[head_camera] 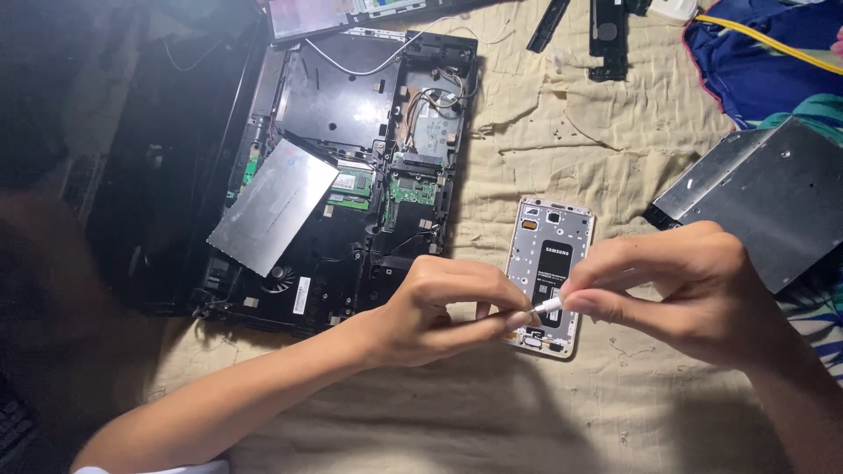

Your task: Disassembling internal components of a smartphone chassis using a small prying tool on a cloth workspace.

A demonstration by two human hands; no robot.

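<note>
An opened phone (pixel 550 254) with a pale frame and a black battery lies back-up on a beige cloth (pixel 544 140). Both hands meet just above its lower end. My left hand (pixel 443 307) and my right hand (pixel 676 285) pinch the two ends of a small white stick-like piece (pixel 546 305) between fingertips. What the piece is I cannot tell.
A disassembled black laptop base (pixel 351 175) with green circuit boards and a loose silver metal plate (pixel 272 206) lies at the left. A silver drive-like metal box (pixel 764 197) sits at the right. Black strips (pixel 608 39) and blue fabric (pixel 764 53) lie at the top.
</note>
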